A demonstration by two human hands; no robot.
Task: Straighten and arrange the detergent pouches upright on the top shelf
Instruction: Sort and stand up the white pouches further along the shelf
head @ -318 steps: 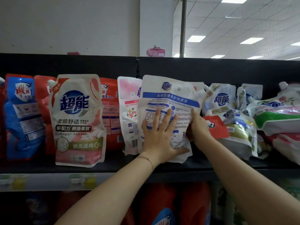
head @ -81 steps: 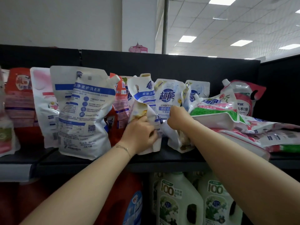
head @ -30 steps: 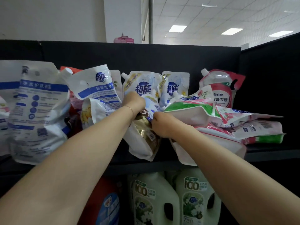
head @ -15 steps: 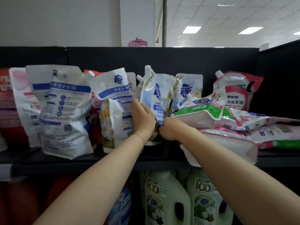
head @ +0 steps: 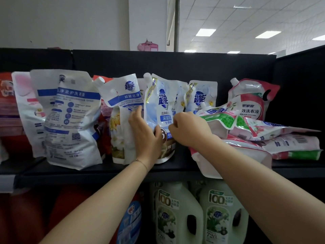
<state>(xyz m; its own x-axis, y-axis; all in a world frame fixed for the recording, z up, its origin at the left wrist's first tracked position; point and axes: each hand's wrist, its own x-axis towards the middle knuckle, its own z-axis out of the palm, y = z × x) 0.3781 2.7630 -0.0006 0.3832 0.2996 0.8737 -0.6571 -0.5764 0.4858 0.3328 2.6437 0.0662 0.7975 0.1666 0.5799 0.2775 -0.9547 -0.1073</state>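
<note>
A white-and-blue detergent pouch (head: 159, 103) with a spout stands upright at the middle of the black top shelf (head: 109, 170). My left hand (head: 146, 136) grips its lower left side, fingers wrapped on the front. My right hand (head: 189, 128) is curled against its right edge; what the fingers pinch is hidden. To its left stands a folded-over white pouch (head: 121, 120), and further left a large white pouch (head: 70, 118) shows its back. A similar small pouch (head: 202, 97) stands behind on the right.
A heap of pink, green and white pouches (head: 263, 136) lies flat on the shelf's right part, one hanging over the edge. A red-and-white pouch (head: 251, 101) stands at the back right. White jugs (head: 177, 213) fill the shelf below. Red pouches (head: 7, 103) stand far left.
The blue-and-white pouch has turned from edge-on to facing front and stands straighter. My left hand has slid down onto its lower left side. The view has shifted slightly.
</note>
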